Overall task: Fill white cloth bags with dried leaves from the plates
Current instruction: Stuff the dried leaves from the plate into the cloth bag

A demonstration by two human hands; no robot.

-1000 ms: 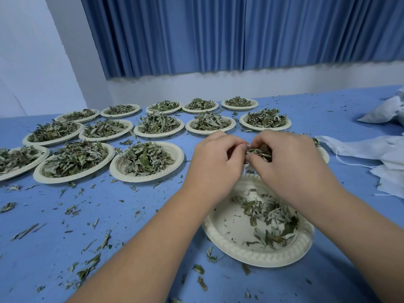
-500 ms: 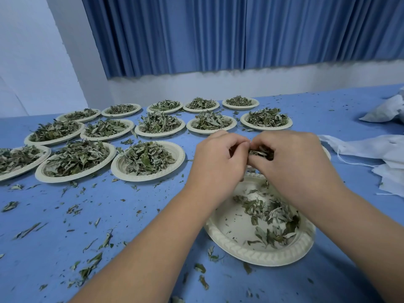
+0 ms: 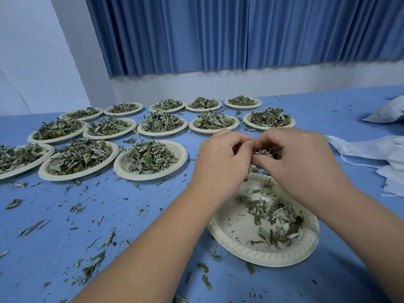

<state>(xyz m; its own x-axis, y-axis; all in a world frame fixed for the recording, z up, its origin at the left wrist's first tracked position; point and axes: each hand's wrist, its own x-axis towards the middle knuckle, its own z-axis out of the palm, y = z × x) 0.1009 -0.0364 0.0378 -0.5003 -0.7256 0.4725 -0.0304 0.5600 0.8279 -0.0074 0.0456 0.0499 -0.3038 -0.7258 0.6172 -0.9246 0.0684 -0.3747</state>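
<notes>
two curled hands, left hand (image 3: 220, 165) and right hand (image 3: 301, 165), pinch one clump of dried leaves (image 3: 263, 152) above a plate (image 3: 262, 256).

Pleated blue curtain (image 3: 218, 33) spans the far side, its hem ending above a strip of white wall (image 3: 240, 82). A plain pale wall stands at left. A blue surface (image 3: 109, 226) fills the foreground under soft, even light.

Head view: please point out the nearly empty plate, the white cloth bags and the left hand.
nearly empty plate (image 3: 251, 253), head view, on its near rim.
white cloth bags (image 3: 376, 148), head view, on the top cloth.
left hand (image 3: 220, 162), head view, on the back of the hand.
</notes>
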